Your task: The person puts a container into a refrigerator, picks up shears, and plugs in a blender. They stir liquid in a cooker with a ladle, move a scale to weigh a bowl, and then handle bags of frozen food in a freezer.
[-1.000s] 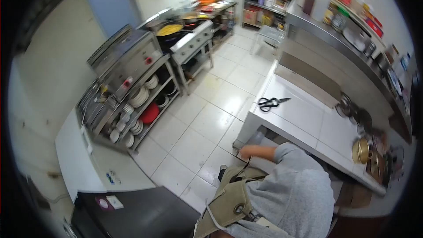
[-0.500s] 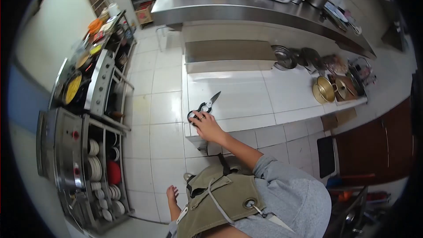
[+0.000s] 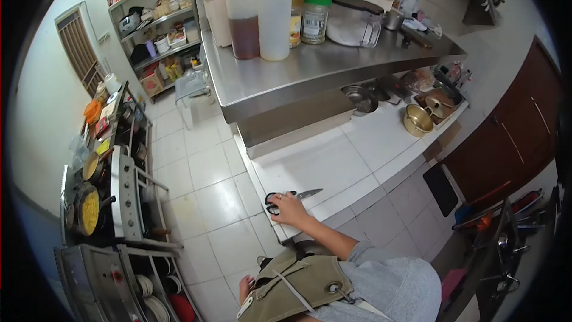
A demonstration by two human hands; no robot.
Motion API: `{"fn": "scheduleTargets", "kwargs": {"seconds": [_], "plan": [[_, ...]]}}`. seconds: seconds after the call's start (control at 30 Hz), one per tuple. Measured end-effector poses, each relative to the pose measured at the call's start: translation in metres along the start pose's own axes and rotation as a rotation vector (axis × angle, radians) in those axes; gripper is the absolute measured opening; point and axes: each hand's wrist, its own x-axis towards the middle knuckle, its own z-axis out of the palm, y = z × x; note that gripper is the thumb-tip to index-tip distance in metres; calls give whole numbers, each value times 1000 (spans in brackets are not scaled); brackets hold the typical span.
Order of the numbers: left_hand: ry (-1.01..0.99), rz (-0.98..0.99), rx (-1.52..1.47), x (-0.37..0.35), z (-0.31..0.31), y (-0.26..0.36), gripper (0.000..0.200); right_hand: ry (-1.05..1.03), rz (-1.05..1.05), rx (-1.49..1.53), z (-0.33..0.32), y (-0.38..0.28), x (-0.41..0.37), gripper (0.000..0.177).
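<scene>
My right hand reaches over the near left corner of the white tiled counter, its fingers on the black handles of a pair of kitchen scissors. The pointed metal blades face right, low over the tiles; part of the handles is hidden under my fingers. My left hand hangs low beside my olive apron, away from the counter. Its fingers look loosely apart, partly covered by the apron, and nothing shows in them.
Above the counter runs a steel shelf with squeeze bottles and jars. A gold pot stands at the counter's far right. Left across the aisle, a stove bears a pan of yellow food.
My view has tilted up and turned, bringing the steel shelf and back racks into sight. My right hand stays at the scissors, whose blades now point more to the right in view.
</scene>
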Motion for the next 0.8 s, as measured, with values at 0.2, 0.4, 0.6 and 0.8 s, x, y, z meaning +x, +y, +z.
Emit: {"fn": "scheduleTargets", "kwargs": {"seconds": [0.2, 0.4, 0.6, 0.8], "plan": [[15, -501, -284, 6, -74, -43, 29, 8, 133, -14, 1, -15, 1, 41], [13, -665, -412, 56, -88, -34, 28, 105, 217, 72, -3, -30, 0, 40], [-51, -652, -425, 87, -89, -17, 28, 316, 182, 74, -30, -24, 17, 42], [-66, -666, -444, 103, -87, -12, 28, 460, 73, -43, -92, -18, 81, 39]]}}
